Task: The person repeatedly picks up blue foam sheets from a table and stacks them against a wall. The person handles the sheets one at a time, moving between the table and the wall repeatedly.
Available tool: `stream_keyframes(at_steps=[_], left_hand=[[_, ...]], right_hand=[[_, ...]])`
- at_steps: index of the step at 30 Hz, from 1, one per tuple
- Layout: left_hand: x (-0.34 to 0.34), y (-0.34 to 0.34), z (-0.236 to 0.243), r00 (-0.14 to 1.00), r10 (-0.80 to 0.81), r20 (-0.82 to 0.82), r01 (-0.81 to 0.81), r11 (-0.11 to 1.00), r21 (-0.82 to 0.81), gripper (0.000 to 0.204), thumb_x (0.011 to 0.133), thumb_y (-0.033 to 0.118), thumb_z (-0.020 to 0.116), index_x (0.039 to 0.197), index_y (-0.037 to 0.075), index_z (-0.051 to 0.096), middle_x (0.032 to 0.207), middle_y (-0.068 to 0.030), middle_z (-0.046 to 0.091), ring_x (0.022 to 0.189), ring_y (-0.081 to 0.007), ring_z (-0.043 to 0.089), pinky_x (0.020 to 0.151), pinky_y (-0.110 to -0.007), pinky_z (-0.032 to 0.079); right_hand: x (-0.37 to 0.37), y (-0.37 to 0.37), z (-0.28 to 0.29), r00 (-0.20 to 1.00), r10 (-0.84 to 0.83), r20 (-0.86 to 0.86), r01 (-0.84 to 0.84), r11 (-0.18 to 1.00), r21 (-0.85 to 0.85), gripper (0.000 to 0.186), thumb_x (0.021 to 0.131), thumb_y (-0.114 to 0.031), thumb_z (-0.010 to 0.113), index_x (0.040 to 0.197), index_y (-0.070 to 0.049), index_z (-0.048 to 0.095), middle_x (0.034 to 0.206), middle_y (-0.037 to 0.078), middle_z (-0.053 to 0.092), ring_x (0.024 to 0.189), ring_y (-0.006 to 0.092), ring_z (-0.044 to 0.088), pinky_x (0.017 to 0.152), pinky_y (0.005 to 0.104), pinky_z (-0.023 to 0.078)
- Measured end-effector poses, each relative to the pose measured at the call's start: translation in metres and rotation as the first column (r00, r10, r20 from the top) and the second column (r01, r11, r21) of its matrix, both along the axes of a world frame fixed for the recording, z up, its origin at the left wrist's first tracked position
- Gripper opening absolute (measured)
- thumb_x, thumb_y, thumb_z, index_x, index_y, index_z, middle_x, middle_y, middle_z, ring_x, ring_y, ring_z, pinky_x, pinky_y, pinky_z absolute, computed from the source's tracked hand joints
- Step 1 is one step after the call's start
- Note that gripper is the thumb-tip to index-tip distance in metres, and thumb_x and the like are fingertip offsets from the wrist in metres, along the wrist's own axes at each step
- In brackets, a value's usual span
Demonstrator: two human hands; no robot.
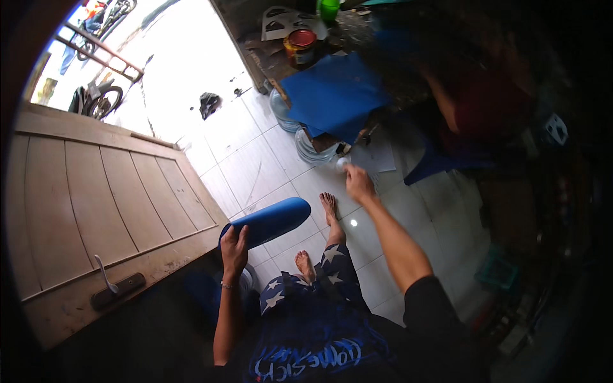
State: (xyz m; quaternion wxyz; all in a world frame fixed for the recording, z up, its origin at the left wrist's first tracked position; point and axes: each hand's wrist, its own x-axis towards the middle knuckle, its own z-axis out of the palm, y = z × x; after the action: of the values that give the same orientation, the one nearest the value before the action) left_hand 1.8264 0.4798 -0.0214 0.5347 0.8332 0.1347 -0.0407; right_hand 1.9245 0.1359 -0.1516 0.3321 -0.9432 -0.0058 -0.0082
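Here, left hand (234, 246) gripping blue roll (268, 221), right hand (357, 183) pinching small white object (342, 163) ahead

One rolled blue sheet (268, 222) and one flat blue sheet (335, 92) are in view. There are two clear water jugs (313, 148), one red-lidded tin (301, 48) and one green cup (329, 9). One wooden door (96, 210) stands open, and two bare feet (329, 207) rest on the tiled floor (255, 169).

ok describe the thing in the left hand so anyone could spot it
Start at the big wooden door on the left; at its lower right corner the left hand grips one end of a blue rolled-up sheet. Unlike the flat blue sheet on the table, it's a tube.
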Motion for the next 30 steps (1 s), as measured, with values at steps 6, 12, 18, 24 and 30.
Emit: stream_keyframes(at_steps=[6, 12, 18, 24, 30], left_hand=[[-0.004, 0.009, -0.039, 0.862, 0.494, -0.110, -0.494, 0.869, 0.025, 0.020, 0.089, 0.017, 0.053, 0.085, -0.003, 0.056, 0.068, 0.0025, 0.052, 0.061, -0.0044, 0.041, 0.053, -0.022, 0.035], [-0.016, 0.004, -0.043, 0.695, 0.692, -0.196, -0.691, 0.718, 0.083, 0.022, 0.089, 0.019, 0.054, 0.088, -0.003, 0.057, 0.068, 0.0029, 0.052, 0.056, -0.0028, 0.038, 0.051, -0.019, 0.033], [-0.020, 0.002, -0.038, 0.580, 0.783, -0.225, -0.800, 0.600, 0.028, 0.022, 0.089, 0.017, 0.053, 0.094, -0.004, 0.057, 0.077, 0.0002, 0.056, 0.066, -0.0042, 0.046, 0.062, -0.020, 0.040], [-0.080, 0.011, -0.021, 0.565, 0.820, -0.093, -0.824, 0.567, -0.013, 0.022, 0.088, 0.020, 0.054, 0.085, -0.002, 0.058, 0.071, 0.0010, 0.055, 0.064, -0.0054, 0.044, 0.058, -0.023, 0.040], [-0.187, 0.021, 0.023, 0.402, 0.915, -0.026, -0.916, 0.402, -0.005, 0.030, 0.085, 0.025, 0.056, 0.070, -0.001, 0.050, 0.055, -0.0078, 0.048, 0.052, -0.0099, 0.042, 0.049, -0.030, 0.037]], right_hand=[[0.306, 0.021, -0.004, 0.884, 0.438, -0.167, -0.462, 0.760, -0.457, 0.047, 0.075, 0.003, 0.048, 0.117, -0.018, 0.047, 0.109, 0.013, 0.048, 0.105, 0.0302, 0.047, 0.088, 0.0405, 0.040], [0.398, 0.046, -0.008, 0.713, 0.601, -0.362, -0.679, 0.464, -0.568, 0.052, 0.064, 0.001, 0.063, 0.112, -0.019, 0.052, 0.115, 0.012, 0.044, 0.113, 0.0283, 0.042, 0.092, 0.0404, 0.037], [0.422, 0.041, -0.012, 0.492, 0.758, -0.429, -0.821, 0.239, -0.519, 0.023, 0.061, -0.006, 0.065, 0.082, -0.012, 0.059, 0.096, 0.009, 0.050, 0.102, 0.0273, 0.047, 0.089, 0.0435, 0.037], [0.365, 0.040, 0.042, 0.285, 0.809, -0.514, -0.833, -0.055, -0.550, 0.047, 0.059, -0.008, 0.068, 0.101, -0.006, 0.050, 0.101, 0.018, 0.055, 0.098, 0.0363, 0.051, 0.090, 0.0477, 0.037], [0.215, 0.056, 0.188, 0.182, 0.647, -0.741, -0.910, -0.174, -0.376, 0.015, 0.062, -0.024, 0.066, 0.072, -0.012, 0.069, 0.068, 0.013, 0.061, 0.071, 0.0329, 0.060, 0.070, 0.0404, 0.049]])
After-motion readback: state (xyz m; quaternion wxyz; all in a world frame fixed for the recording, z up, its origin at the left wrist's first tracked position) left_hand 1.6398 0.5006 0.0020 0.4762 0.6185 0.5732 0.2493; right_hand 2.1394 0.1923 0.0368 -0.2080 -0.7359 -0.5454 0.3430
